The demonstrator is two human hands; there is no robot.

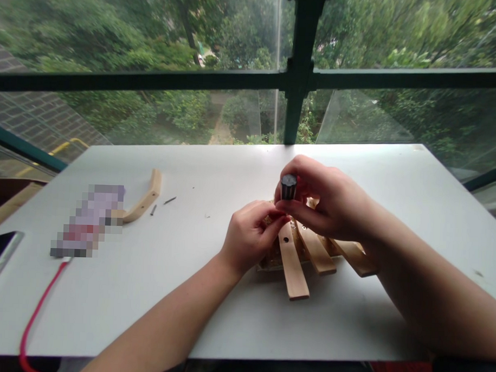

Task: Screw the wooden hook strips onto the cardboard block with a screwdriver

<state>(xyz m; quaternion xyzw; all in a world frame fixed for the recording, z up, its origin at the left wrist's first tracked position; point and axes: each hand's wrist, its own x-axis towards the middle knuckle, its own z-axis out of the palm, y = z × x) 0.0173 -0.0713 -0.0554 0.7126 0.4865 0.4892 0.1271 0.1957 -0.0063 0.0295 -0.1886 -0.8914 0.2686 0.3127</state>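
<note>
A screwdriver with a ribbed black handle (288,186) stands nearly upright in my right hand (323,194), its fingers wrapped round it; the shaft and tip are hidden. Just below, my left hand (250,232) pinches thumb and fingers together at the upper end of a light wooden slat (296,272). What that pinch holds is too small to make out. The slat has a dark hole. Beside it, a second slat (321,253) and a third slat (359,260) fan out to the right. Under them lies a brownish, clear-wrapped base (269,263), mostly covered by my hands.
A curved wooden piece (145,203) with holes lies on the left of the white table (179,292). Near it are two screws, one (170,200) and another screw (153,210). A blurred-out device (88,221) with a red cable (40,303) sits further left. Windows border the far edge.
</note>
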